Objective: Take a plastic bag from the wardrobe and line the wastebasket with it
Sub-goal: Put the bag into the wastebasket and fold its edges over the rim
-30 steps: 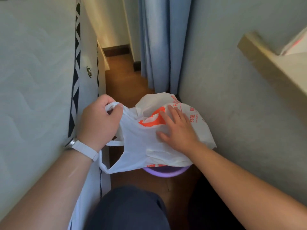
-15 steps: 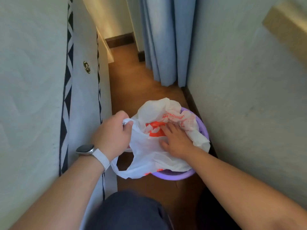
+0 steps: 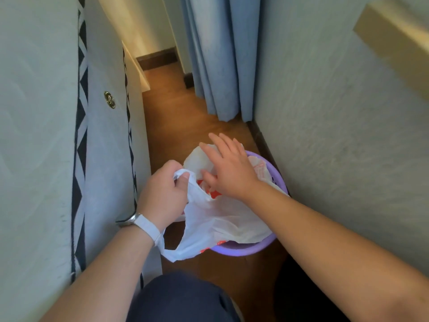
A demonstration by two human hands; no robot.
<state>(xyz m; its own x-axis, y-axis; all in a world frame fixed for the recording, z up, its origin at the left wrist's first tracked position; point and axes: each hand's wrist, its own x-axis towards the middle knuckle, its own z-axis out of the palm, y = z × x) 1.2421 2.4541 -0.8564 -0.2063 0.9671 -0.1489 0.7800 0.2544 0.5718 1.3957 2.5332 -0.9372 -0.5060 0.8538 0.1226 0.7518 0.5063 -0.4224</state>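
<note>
The plastic bag (image 3: 220,219) is found draped over the mouth of the wastebasket (image 3: 243,249), which stands on the floor (image 3: 185,126) beside the wall (image 3: 336,135). Fetching is judged done. Lining is judged incomplete, as the bag is bunched and not folded over the rim. One handle (image 3: 183,175) is gripped by the curled left hand (image 3: 162,196) at the basket's 9 o'clock. The right hand (image 3: 228,168), fingers spread, is laid flat on the bag towards 12 o'clock. Nothing else is seen inside.
</note>
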